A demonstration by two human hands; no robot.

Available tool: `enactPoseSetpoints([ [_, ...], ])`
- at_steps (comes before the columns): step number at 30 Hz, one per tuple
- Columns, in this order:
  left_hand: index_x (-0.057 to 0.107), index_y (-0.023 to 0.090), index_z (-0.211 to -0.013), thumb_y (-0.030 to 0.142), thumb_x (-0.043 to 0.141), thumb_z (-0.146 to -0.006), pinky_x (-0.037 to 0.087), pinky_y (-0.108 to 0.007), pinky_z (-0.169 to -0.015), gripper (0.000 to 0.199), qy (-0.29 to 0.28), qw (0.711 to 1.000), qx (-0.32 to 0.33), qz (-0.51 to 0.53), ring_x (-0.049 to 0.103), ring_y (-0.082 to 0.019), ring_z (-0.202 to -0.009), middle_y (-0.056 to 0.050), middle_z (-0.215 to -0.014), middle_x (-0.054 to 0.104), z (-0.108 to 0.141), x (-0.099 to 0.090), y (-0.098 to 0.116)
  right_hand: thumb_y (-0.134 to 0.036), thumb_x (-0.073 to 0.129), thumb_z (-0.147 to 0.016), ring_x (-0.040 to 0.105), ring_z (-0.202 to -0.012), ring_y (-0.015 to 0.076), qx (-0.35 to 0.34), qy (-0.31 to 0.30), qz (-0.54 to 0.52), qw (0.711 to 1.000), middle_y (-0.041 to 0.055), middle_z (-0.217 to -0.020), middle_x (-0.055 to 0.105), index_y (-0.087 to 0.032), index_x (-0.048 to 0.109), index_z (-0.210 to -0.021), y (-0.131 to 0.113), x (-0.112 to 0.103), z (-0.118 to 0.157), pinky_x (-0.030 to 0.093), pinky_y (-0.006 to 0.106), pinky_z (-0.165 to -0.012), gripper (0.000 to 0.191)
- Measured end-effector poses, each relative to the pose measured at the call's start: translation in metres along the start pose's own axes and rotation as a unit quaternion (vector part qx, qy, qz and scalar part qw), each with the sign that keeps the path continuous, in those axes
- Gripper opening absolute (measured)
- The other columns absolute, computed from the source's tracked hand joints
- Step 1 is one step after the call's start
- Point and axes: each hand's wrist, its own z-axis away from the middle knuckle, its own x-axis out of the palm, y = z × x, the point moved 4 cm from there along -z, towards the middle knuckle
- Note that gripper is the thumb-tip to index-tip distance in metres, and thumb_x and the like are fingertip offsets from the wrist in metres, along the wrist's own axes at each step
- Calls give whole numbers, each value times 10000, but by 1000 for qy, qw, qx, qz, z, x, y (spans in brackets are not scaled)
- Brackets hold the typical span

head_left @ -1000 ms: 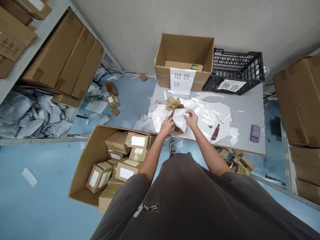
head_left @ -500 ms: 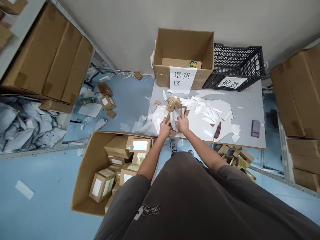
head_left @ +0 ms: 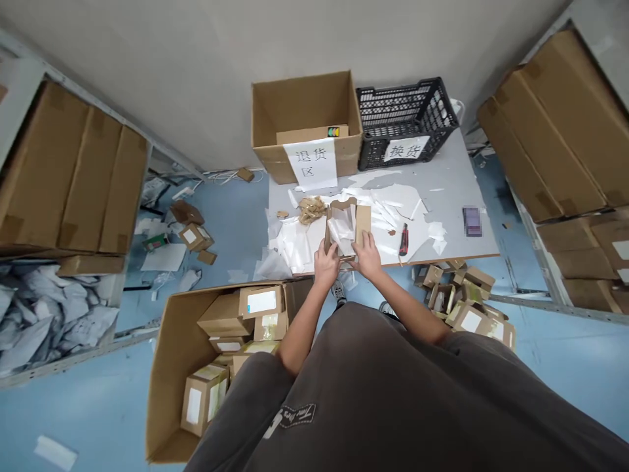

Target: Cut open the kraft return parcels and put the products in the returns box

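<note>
A small opened cardboard box (head_left: 364, 219) with its flaps spread stands at the front edge of the table. White translucent wrapping (head_left: 343, 227) fills its inside; what lies under it is hidden. My left hand (head_left: 326, 263) grips the box's near left side, fingers bent on the cardboard. At the near right side my right hand (head_left: 367, 257) holds the box by its flap and edge. Crumpled brown tape (head_left: 312, 210) lies just left of the box. A red and black box cutter (head_left: 403, 240) rests to the right of my right hand.
Behind stand a large carton (head_left: 275, 160) with a paper sign and a black plastic crate (head_left: 366, 157). White paper scraps (head_left: 295, 246) litter the table (head_left: 452, 177). A big carton (head_left: 164, 367) of parcels stands at lower left; small boxes (head_left: 484, 321) lie on the floor at right.
My right hand has left the wrapping inside the box and now holds its right side. The box is turned more upright, its flaps wider apart. The whole view has swung right.
</note>
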Motion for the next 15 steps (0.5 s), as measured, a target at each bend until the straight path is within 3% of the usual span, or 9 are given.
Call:
enactPoseSetpoints([
  [4, 857, 279, -1095, 266, 689, -1009, 398, -639, -1266, 189, -8, 997, 71, 0, 225, -438, -1696, -41, -1703, 538, -21, -2, 93, -310, 918, -830, 139, -1695, 471, 51, 92, -21, 994, 205, -1826, 232, -192, 693, -1402, 62, -61, 53, 330, 673, -1292, 625],
  [7, 852, 275, -1138, 283, 672, -1022, 398, -642, -1268, 214, -15, 986, 163, -5, 231, -444, -1692, -60, -1694, 547, -40, 18, 194, -318, 904, -847, 106, -1699, 471, 132, 148, -29, 980, 193, -1833, 214, -192, 695, -1393, 134, -108, 115, 340, 667, -1291, 597],
  [11, 858, 264, -1124, 260, 656, -1025, 420, -654, -1258, 225, -44, 950, 309, 3, 272, -446, -1677, -63, -1664, 578, -46, 70, 351, -346, 902, -846, 114, -1692, 472, 256, 223, -7, 941, 179, -1831, 215, -207, 697, -1381, 243, -160, 229, 368, 673, -1273, 590],
  [15, 870, 232, -1066, 204, 663, -1004, 449, -681, -1229, 217, -78, 894, 441, 8, 290, -466, -1666, -76, -1668, 574, -21, 134, 495, -397, 898, -845, 134, -1683, 464, 358, 282, 34, 889, 179, -1827, 209, -209, 696, -1382, 325, -193, 356, 341, 670, -1289, 604],
])
